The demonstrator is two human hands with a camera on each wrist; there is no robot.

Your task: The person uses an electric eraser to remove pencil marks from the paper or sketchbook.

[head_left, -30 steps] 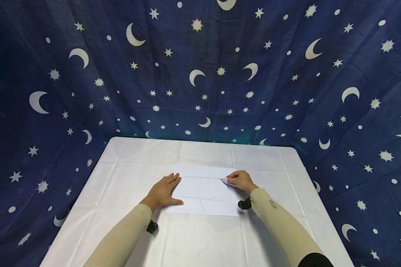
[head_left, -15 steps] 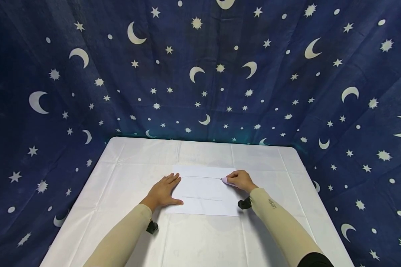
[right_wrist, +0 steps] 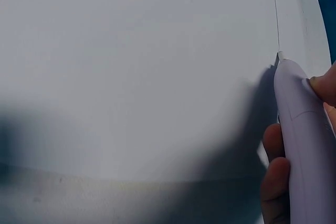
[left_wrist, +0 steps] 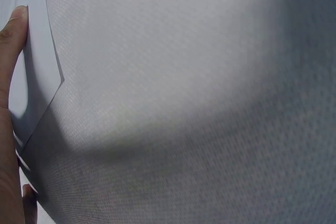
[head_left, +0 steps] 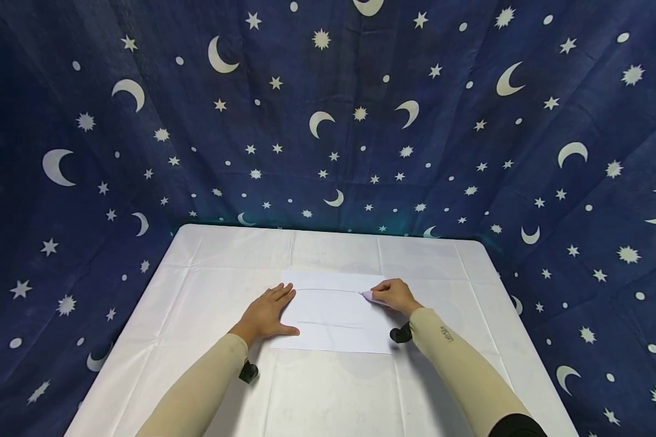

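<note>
A white sheet of paper [head_left: 328,308] lies on the white-covered table. My left hand [head_left: 265,312] rests on its left edge, fingers spread and thumb pointing right; only the thumb and parts of the hand show in the left wrist view. My right hand [head_left: 396,295] grips a pale purple utility knife [right_wrist: 304,145], thumb on its side and fingers curled beneath. Its small blade tip [right_wrist: 280,55] meets the paper at the right end of a long thin line [right_wrist: 275,11], which looks like a cut. A fainter line [head_left: 330,325] runs across the sheet nearer to me.
The table [head_left: 328,394] has a creased white cover and rounded far corners. Behind and beside it hangs a dark blue curtain [head_left: 284,121] with pale moons and stars. Both wrists carry a small black camera mount [head_left: 401,333].
</note>
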